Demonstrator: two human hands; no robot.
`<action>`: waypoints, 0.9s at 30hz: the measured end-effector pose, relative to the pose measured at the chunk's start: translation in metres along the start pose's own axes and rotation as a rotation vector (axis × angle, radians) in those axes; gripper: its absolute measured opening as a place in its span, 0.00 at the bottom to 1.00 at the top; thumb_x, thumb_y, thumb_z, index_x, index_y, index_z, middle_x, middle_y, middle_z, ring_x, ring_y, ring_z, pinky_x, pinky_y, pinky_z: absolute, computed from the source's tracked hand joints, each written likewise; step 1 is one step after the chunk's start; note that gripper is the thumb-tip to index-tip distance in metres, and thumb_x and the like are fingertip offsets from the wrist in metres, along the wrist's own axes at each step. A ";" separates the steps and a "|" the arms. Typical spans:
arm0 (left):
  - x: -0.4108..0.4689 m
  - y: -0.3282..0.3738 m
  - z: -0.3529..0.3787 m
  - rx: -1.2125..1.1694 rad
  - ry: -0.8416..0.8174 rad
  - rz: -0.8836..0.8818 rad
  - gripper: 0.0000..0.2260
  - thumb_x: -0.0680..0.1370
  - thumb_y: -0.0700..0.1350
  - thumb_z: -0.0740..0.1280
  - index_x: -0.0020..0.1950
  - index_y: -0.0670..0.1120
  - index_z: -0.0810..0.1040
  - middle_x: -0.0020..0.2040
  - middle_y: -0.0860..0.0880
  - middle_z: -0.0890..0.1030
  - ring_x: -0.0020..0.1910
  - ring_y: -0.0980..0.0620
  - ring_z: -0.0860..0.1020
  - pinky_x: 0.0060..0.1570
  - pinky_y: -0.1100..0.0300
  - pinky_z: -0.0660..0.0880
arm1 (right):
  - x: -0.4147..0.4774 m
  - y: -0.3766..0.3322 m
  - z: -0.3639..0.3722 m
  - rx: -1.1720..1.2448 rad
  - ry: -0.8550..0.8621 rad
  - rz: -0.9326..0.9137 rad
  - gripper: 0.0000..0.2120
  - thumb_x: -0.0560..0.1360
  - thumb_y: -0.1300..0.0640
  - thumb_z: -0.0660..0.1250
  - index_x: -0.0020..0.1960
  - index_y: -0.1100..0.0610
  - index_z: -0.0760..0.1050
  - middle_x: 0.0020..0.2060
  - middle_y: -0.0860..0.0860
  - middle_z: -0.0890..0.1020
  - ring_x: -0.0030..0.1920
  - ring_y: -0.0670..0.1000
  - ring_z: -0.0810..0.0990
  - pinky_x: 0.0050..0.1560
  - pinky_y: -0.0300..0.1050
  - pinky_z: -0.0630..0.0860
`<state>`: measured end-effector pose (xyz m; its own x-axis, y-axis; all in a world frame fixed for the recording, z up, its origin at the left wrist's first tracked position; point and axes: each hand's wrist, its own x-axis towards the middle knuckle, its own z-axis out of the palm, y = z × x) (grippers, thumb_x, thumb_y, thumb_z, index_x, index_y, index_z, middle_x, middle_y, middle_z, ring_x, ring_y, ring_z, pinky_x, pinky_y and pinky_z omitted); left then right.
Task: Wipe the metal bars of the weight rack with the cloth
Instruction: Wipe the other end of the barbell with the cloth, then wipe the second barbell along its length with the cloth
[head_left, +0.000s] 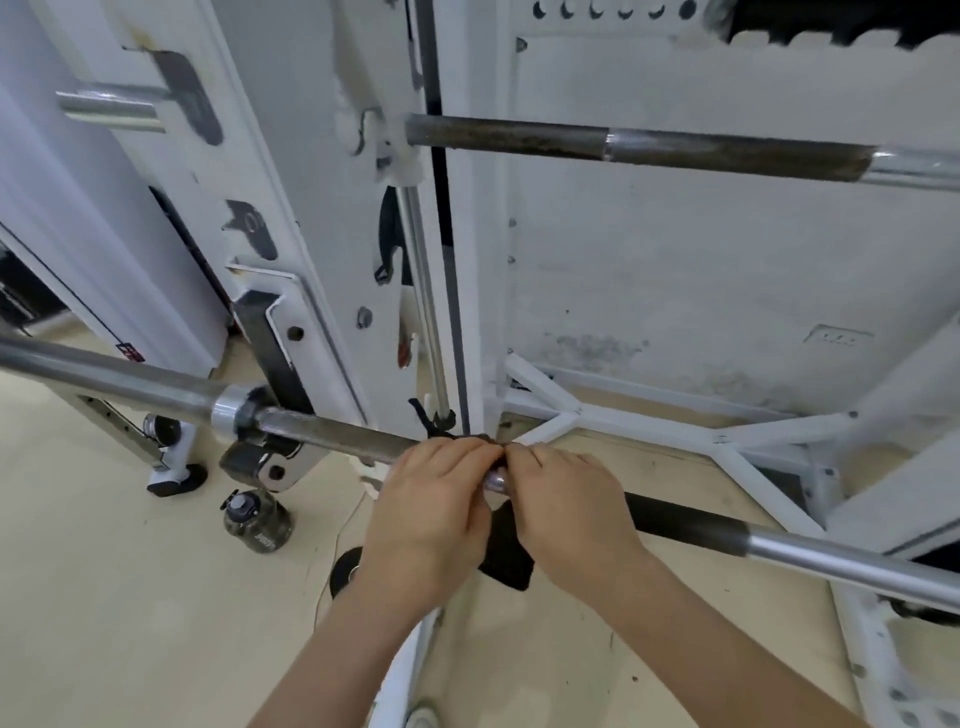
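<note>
A long steel barbell (332, 431) crosses the view from the left edge to the lower right, resting on the white weight rack (322, 218). A black cloth (506, 551) is draped over the bar's middle and hangs below it. My left hand (431, 509) and my right hand (566, 509) sit side by side on the bar, fingers curled over the cloth and the bar. Between them a short shiny piece of bar shows. A second, rusty bar (623, 143) runs across the upper right.
A dark water jug (257, 525) stands on the beige floor under the bar, beside a black round object (347, 569). The white rack base struts (649, 426) spread over the floor at right. A chrome peg (109, 106) sticks out at upper left.
</note>
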<state>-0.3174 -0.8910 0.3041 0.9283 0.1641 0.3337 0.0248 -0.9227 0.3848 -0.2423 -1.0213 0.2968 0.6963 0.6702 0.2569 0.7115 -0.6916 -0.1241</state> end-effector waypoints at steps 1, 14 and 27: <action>0.000 0.010 0.006 -0.039 -0.015 0.008 0.19 0.69 0.41 0.65 0.59 0.51 0.80 0.55 0.57 0.81 0.55 0.53 0.75 0.60 0.58 0.70 | -0.009 0.012 -0.006 0.001 -0.022 0.025 0.07 0.76 0.52 0.62 0.49 0.51 0.77 0.39 0.47 0.82 0.36 0.52 0.80 0.38 0.47 0.72; 0.048 0.056 -0.014 -0.519 -0.050 -0.025 0.10 0.68 0.49 0.77 0.34 0.61 0.78 0.47 0.63 0.79 0.55 0.60 0.73 0.54 0.72 0.66 | -0.035 0.078 -0.091 0.568 -0.098 0.181 0.14 0.80 0.48 0.61 0.64 0.38 0.76 0.54 0.39 0.72 0.57 0.40 0.71 0.59 0.38 0.70; 0.129 0.082 -0.105 -1.178 -0.156 -0.044 0.04 0.75 0.49 0.67 0.41 0.53 0.79 0.34 0.49 0.78 0.33 0.52 0.77 0.33 0.60 0.75 | 0.007 0.089 -0.174 1.096 -0.212 0.215 0.16 0.75 0.50 0.70 0.62 0.49 0.79 0.55 0.47 0.83 0.57 0.48 0.81 0.60 0.47 0.76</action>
<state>-0.2348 -0.9089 0.4691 0.9724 0.0682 0.2231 -0.2227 -0.0145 0.9748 -0.1901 -1.1248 0.4540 0.7420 0.6699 -0.0255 0.2019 -0.2596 -0.9444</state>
